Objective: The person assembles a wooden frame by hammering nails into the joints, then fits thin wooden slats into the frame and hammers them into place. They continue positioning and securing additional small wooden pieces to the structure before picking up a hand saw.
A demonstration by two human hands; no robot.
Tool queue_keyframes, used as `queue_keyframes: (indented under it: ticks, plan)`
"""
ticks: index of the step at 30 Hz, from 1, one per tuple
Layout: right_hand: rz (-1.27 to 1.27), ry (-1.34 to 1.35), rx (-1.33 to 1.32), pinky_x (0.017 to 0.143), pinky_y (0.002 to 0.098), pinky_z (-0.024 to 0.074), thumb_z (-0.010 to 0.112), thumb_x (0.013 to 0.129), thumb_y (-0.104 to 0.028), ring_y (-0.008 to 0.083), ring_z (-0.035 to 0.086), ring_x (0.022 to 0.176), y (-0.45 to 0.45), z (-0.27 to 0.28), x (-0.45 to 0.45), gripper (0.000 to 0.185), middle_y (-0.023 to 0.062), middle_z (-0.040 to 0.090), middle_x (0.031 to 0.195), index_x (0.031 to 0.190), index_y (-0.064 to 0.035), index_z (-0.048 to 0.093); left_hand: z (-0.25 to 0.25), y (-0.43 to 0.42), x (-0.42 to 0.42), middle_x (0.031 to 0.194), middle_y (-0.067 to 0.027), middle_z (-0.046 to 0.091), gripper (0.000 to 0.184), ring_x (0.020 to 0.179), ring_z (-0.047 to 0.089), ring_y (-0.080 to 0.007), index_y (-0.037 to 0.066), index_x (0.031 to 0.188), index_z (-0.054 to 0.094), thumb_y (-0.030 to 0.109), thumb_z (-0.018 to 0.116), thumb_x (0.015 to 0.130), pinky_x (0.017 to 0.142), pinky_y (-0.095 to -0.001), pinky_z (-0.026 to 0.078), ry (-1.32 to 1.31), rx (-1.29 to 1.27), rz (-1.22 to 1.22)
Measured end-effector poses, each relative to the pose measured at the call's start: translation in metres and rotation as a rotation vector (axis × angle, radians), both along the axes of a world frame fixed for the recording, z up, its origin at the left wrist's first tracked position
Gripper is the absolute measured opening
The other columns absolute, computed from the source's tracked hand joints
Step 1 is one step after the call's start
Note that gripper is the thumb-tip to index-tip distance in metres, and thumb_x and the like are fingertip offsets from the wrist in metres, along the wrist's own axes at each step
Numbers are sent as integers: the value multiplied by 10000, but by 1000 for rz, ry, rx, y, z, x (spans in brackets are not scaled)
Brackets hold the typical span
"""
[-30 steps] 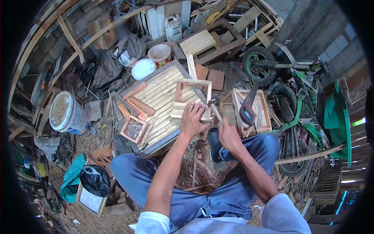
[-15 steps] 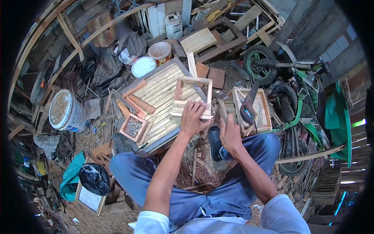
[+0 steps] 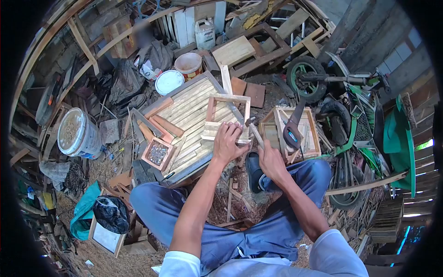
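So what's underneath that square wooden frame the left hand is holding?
Through the middle of the frame, the slatted board shows. Whatever lies directly beneath the frame itself and the left hand is covered, so I can't tell.

A single head-worn camera looks forward and steeply down over the lap, with the left hand and right hand near mid-view and the jug farther off; the wide, round view bows toward black corners.
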State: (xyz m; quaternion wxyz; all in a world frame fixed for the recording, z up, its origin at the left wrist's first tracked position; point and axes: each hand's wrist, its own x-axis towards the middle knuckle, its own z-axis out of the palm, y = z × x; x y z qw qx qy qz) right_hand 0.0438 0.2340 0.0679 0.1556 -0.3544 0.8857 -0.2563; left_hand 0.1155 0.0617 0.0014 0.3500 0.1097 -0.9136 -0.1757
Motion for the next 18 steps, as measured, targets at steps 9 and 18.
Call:
queue_keyframes:
  ticks: [9, 18]
  plan:
    - [-9, 55, -20, 601, 617, 400, 495, 993, -200, 558, 567, 724, 1, -3, 7, 216, 349, 572, 699, 1025, -6, 406, 4, 4, 2, 1086, -128, 616, 600, 1075, 538, -330, 15, 1083, 655, 380, 821, 637, 1030, -446, 416, -39, 47, -5]
    - [-9, 55, -58, 618, 616, 404, 493, 994, -195, 557, 569, 747, 2, -15, 0, 212, 357, 568, 699, 1036, -3, 414, 5, 7, 3, 1084, -128, 620, 591, 1061, 527, -332, 8, 1064, 670, 374, 826, 626, 1001, -436, 428, -7, 45, -2]
